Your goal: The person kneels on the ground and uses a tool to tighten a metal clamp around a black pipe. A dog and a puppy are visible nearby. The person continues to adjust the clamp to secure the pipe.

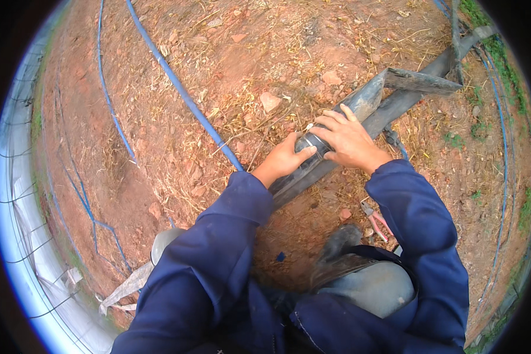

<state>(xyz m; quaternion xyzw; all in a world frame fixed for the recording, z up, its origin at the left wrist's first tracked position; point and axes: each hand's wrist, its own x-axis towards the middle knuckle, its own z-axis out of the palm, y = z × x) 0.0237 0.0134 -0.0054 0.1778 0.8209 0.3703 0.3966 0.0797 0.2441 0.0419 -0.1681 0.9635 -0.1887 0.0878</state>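
A black plastic tube (366, 100) slants across the ground in front of me, its far end flaring into a flat, folded flap (422, 80). My left hand (284, 158) is closed round its nearer part, thumb on top. Just to the right, my right hand (349, 141) is curled over the same tube, fingers on its far side. Between the hands, a thin pale band (310, 141) crosses the tube; whether it is wire or a tie I cannot tell. A second dark, flattened tube (400, 103) runs beneath and alongside, partly hidden by the hands.
Pliers with pinkish-red handles (379, 224) lie on the soil by my right forearm. A blue hose (180, 88) crosses the reddish, straw-strewn ground at left; thinner blue lines (501, 118) run at right. My boot (339, 241) is below the tubes. White sheeting (17, 194) borders the far left.
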